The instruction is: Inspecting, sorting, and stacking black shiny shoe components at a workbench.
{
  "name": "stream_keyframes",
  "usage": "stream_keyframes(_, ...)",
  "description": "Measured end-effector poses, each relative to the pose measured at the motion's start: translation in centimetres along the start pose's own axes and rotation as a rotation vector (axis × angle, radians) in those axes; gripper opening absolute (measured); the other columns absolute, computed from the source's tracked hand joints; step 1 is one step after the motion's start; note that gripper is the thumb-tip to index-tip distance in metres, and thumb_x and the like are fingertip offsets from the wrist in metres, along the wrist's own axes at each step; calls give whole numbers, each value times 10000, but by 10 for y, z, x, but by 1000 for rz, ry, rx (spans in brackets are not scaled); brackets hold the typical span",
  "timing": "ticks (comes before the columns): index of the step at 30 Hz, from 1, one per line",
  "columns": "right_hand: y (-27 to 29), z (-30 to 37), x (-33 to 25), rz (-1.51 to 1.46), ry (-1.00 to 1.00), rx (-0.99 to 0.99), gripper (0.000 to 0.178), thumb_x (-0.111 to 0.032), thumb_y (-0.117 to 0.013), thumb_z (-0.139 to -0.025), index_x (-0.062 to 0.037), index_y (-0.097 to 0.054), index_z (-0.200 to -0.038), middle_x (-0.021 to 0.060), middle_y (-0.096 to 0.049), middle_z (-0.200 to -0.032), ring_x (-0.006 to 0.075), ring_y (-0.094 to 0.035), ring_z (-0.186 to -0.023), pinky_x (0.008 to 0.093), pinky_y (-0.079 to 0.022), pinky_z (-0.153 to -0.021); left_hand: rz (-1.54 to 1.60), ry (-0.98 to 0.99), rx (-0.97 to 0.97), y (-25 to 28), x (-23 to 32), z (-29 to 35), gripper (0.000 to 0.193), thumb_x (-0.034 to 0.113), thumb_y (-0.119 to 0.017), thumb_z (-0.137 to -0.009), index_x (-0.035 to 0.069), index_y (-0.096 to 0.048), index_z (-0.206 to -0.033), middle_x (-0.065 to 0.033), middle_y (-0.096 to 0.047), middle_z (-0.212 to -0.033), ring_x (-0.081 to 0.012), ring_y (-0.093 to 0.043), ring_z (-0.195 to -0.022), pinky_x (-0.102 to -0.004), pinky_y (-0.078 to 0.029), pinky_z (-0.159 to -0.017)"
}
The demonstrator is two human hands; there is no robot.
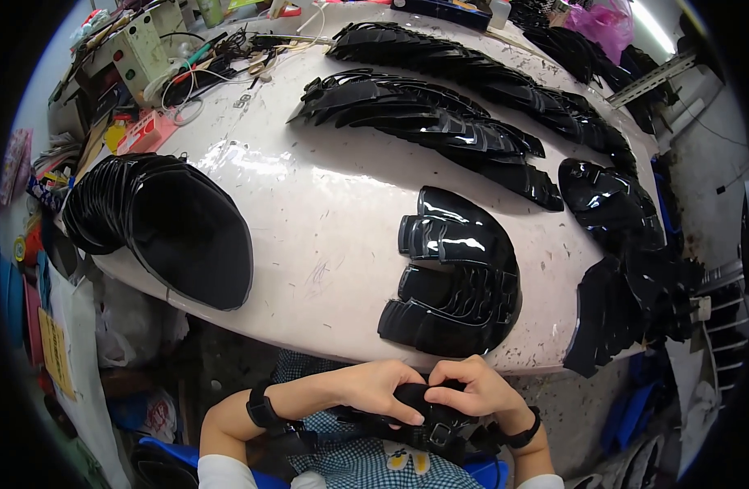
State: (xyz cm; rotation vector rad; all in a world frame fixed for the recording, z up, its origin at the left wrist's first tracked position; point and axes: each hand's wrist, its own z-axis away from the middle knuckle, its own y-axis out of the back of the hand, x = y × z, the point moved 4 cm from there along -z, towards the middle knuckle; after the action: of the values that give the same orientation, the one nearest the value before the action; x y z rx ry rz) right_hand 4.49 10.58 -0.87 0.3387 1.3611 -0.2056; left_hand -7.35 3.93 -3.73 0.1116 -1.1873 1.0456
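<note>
My left hand point(380, 389) and my right hand point(470, 386) meet over my lap, just off the table's near edge. Both are closed, thumbs and fingers pinching a small black piece point(413, 395), soft-looking and mostly covered by the fingers; its exact kind cannot be made out. Straight ahead on the table lies a U-shaped group of glossy black pieces point(476, 232), resembling shoe uppers, stacked in overlapping layers. A black strap with a buckle point(440, 434) shows below my hands, against a checked apron point(366, 456).
The pale table point(309, 244) carries a fanned stack of black oval pieces point(191, 232) at left. Two long overlapping rows point(440, 122) of black pieces lie across the back. More black pieces point(611, 200) sit at right. Cables and a grey switch box point(142, 61) crowd the far left.
</note>
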Motion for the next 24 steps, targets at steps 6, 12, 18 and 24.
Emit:
stream_keyframes(6,-1,-2,-4,282,21,85,130,-91,-667,-705,-32,-553,-687,86,-559,-581,178,-543,-481,243,-398,-443,93,30,50,4,-13,-4,212,116,-678,-717,-24,-568,-831,-59,-601,-701,-101,-573,-571,-208,-462,-530)
stream_keyframes(12,-9,1,-18,561,69,79,152,-182,-677,-694,-80,-567,-674,74,-517,-500,218,-538,-442,280,-389,-405,242,29,-26,-8,-16,-6,249,169,-677,-731,-13,-575,-867,-45,-592,-746,-83,-537,-592,-197,-449,-522)
stream_keyframes(18,-14,13,-32,524,48,274,207,-209,-690,-694,-65,-545,-727,65,-569,-617,203,-564,-511,290,-418,-440,140,-117,-2,-24,-14,-1,293,153,-637,-758,4,-511,-976,-33,-571,-748,-76,-525,-551,-208,-435,-491)
stream_keyframes(24,7,65,-44,474,574,922,269,-230,-588,-798,-46,-403,-865,61,-436,-708,143,-412,-579,246,-349,-535,254,-225,260,-17,13,18,288,115,-625,-769,1,-519,-1011,-18,-554,-707,-61,-494,-534,-185,-403,-473)
